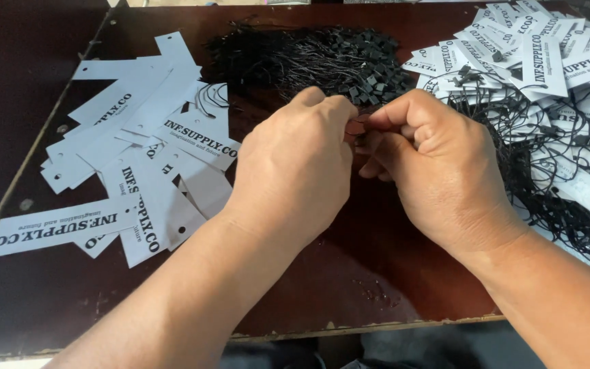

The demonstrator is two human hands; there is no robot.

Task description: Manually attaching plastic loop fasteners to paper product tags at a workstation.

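My left hand point(293, 160) and my right hand point(433, 164) meet fingertip to fingertip above the middle of a dark brown table point(349, 273). The fingers pinch something small and dark between them; it is mostly hidden, so I cannot tell exactly what it is. Just behind the hands lies a heap of black strings with small black plastic ends point(308, 58). Loose white paper tags with black print point(138, 157) are spread to the left of my left hand.
At the right is a pile of white tags with black strings threaded on them point(548, 89), spilling toward the table's right edge. The table's worn front edge point(349, 330) runs below my forearms. A dark surface lies beyond the left edge.
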